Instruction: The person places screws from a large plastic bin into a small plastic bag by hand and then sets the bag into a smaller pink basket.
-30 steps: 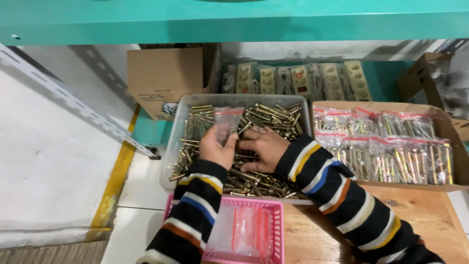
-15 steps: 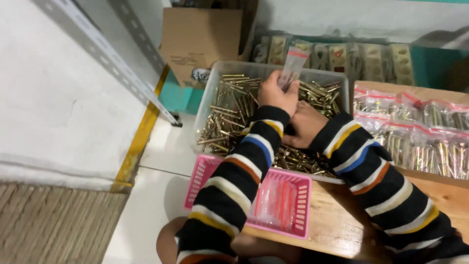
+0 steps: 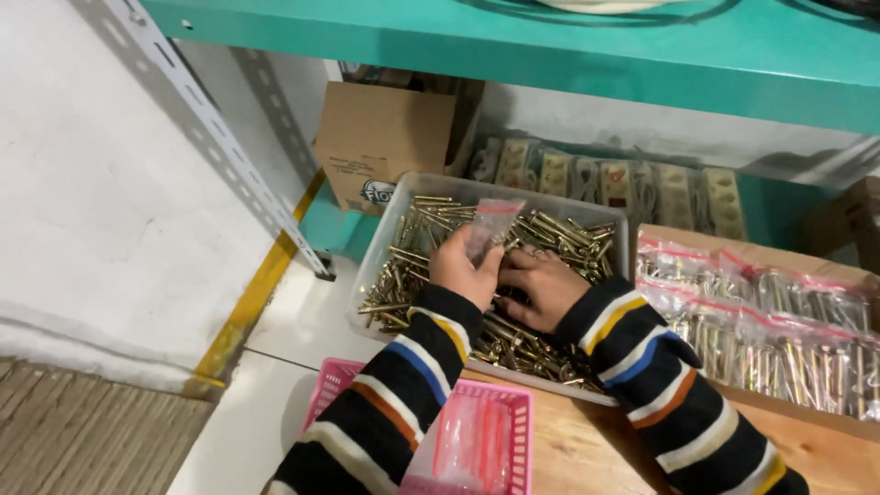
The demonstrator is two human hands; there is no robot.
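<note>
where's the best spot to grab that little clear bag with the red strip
Probably just below the red strip of the small clear bag, coming from the left as the left hand does. It stands upright over the clear bin of brass bolts, mouth up, so a side grip leaves it open.

We see a wooden table [image 3: 587, 454] carrying a clear tub of brass bolts [image 3: 403, 229], a pink basket [image 3: 513, 412] at its near edge, and a cardboard box of bagged bolts [image 3: 761, 325] beside the tub.
</note>
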